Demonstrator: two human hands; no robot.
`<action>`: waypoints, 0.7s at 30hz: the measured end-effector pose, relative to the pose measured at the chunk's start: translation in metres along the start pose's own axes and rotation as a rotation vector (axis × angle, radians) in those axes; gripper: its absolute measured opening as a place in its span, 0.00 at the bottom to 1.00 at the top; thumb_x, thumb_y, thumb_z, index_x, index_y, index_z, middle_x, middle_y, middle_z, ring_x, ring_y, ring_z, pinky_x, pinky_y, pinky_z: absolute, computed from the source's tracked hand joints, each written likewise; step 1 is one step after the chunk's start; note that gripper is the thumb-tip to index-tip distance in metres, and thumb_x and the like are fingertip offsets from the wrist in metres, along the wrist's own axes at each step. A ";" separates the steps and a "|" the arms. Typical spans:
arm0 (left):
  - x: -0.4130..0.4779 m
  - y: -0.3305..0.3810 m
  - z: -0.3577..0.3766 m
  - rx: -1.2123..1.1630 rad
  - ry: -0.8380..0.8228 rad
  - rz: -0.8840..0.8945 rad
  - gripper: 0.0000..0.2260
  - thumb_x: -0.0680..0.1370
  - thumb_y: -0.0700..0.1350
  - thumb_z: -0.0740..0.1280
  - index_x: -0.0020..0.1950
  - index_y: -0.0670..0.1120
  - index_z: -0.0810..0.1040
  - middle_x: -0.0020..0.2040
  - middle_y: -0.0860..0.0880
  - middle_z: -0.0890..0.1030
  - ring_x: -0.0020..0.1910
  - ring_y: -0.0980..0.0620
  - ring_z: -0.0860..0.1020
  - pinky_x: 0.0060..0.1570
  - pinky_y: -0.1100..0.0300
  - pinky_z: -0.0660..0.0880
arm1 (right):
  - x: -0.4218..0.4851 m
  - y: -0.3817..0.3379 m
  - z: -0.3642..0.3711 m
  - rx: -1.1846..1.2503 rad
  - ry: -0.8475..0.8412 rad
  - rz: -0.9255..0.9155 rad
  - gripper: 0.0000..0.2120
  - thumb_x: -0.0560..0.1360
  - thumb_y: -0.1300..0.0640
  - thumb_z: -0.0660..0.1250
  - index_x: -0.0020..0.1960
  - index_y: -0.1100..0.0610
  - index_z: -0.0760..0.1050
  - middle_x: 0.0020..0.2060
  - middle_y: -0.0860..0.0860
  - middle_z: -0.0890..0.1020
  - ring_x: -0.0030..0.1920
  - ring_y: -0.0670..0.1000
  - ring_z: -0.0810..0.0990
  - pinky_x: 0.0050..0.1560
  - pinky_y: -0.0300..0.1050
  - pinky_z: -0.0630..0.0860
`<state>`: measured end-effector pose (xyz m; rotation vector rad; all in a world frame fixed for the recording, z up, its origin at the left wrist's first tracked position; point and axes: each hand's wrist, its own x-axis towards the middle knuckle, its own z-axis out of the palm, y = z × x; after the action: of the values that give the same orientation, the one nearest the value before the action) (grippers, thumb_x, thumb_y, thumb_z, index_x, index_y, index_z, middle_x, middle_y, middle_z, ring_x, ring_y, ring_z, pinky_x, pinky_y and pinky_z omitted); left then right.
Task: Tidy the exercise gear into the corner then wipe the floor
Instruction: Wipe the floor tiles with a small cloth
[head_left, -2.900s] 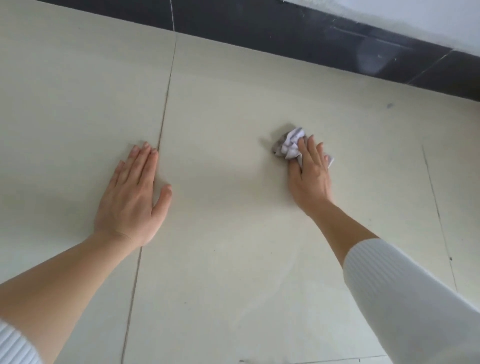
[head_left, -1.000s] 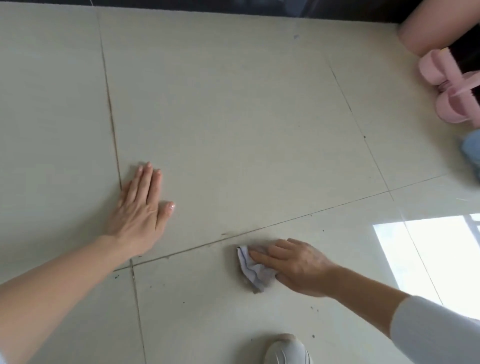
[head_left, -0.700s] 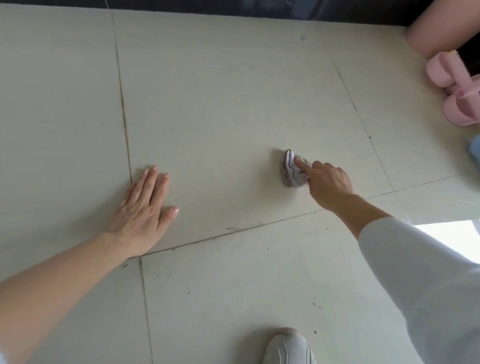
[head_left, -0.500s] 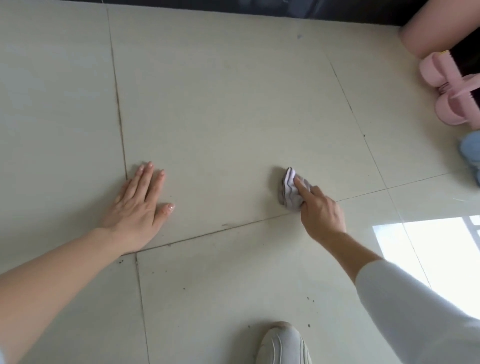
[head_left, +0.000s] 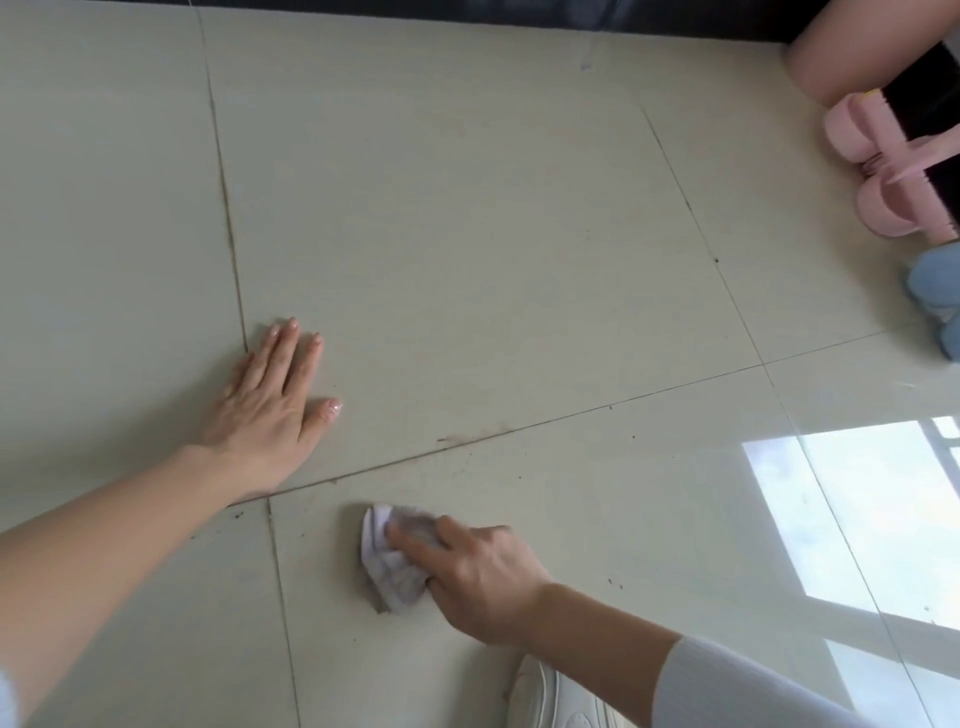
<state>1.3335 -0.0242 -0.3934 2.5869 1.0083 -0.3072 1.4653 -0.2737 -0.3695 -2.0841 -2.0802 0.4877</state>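
Seen on my remote feed from the head camera: the left hand (head_left: 270, 410) lies flat on the pale tiled floor (head_left: 467, 234), fingers straight and close together, thumb out, its edge touching a grout line. The right hand (head_left: 478, 577) holds a crumpled cloth (head_left: 387, 564) down on the tile just below the crossing seam, fingers bent over the wad and thumb at its near edge (the cloth is blurred). A white shoe (head_left: 556, 696) shows at the bottom edge, beside the white sleeve (head_left: 753, 691). Pink exercise gear (head_left: 872, 171) sits at far right near the dark baseboard (head_left: 467, 8), well apart from both hands. A pale blue object (head_left: 935, 296) lies just below it, cut by the frame.
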 end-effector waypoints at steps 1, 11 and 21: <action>-0.001 -0.001 -0.001 -0.004 -0.007 0.000 0.39 0.71 0.67 0.35 0.78 0.48 0.39 0.77 0.50 0.34 0.74 0.55 0.32 0.73 0.54 0.37 | 0.006 0.005 -0.001 -0.009 -0.018 -0.099 0.24 0.69 0.53 0.59 0.64 0.45 0.74 0.39 0.47 0.79 0.27 0.50 0.76 0.22 0.38 0.68; -0.013 -0.006 -0.006 0.008 -0.058 -0.008 0.33 0.76 0.65 0.35 0.77 0.51 0.35 0.74 0.53 0.28 0.74 0.55 0.30 0.73 0.56 0.35 | 0.074 0.142 -0.079 0.046 0.157 0.890 0.23 0.77 0.59 0.54 0.71 0.44 0.63 0.50 0.59 0.80 0.39 0.58 0.73 0.39 0.47 0.67; -0.013 -0.009 -0.002 -0.023 -0.019 -0.001 0.37 0.71 0.67 0.34 0.77 0.52 0.36 0.75 0.54 0.31 0.73 0.57 0.29 0.71 0.58 0.33 | 0.027 -0.015 0.009 -0.019 -0.161 -0.222 0.28 0.71 0.53 0.61 0.70 0.50 0.59 0.43 0.52 0.82 0.28 0.55 0.79 0.24 0.37 0.64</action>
<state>1.3187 -0.0252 -0.3895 2.5584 1.0009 -0.3175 1.4480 -0.2473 -0.3759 -1.8469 -2.3782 0.6211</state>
